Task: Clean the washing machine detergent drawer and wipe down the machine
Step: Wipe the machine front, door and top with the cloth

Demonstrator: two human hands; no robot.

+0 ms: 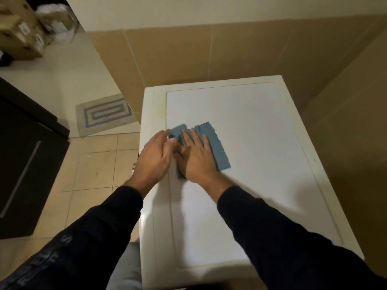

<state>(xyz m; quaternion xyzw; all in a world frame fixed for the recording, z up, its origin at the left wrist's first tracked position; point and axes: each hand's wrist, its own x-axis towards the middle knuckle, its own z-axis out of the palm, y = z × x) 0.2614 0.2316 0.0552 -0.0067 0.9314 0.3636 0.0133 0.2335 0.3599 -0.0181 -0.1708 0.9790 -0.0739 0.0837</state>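
Down from the head camera we see the washer from above, its white top filling the middle of the view and set into a corner of tan tiled wall. On that top, toward its left edge, lies a blue cloth — flat, with a ragged far edge and some folds at its left end.

Our right hand lies palm down on the cloth, fingers straight and slightly spread, pressing it against the washer. Our left hand is just beside it, touching or nearly touching the right one; its fingertips reach the left end of the cloth. Its fingers look loosely extended and close together, but motion blur keeps us from telling whether thumb and forefinger are pinching the cloth's corner or only resting there. Both arms wear dark sleeves, and the left one carries pale lettering too blurred to read.

Left of the washer the floor is beige tile. A small mat with blue rectangles lies farther back, near the wall. A dark cabinet stands at the left edge — a pale bar handle runs down its front. Cardboard boxes and a crumpled bag sit at the top left.
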